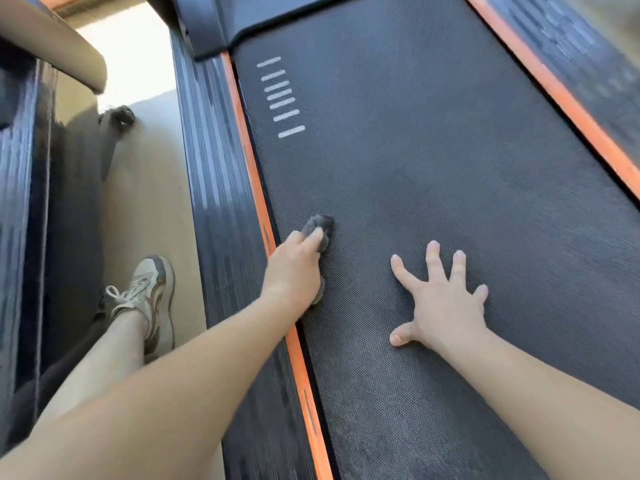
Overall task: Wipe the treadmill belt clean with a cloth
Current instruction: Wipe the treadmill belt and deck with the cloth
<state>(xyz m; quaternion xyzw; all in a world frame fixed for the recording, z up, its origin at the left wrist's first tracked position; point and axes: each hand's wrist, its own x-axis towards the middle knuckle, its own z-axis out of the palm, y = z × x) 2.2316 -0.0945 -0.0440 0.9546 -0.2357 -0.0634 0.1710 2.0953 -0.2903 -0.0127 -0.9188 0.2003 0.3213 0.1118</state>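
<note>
The dark textured treadmill belt [433,140] fills most of the view and runs away from me. My left hand [294,268] grips a small crumpled grey cloth [320,225] and holds it down on the belt close to the left orange edge strip [256,181]. Part of the cloth is hidden under the hand. My right hand [445,299] lies flat on the belt to the right of the cloth, fingers spread, holding nothing.
A ribbed black side rail [214,161] runs left of the orange strip; another orange strip [568,105] borders the belt's right side. The black motor cover [221,22] sits at the belt's far end. My leg and sneaker [149,296] are on the pale floor to the left, beside dark furniture.
</note>
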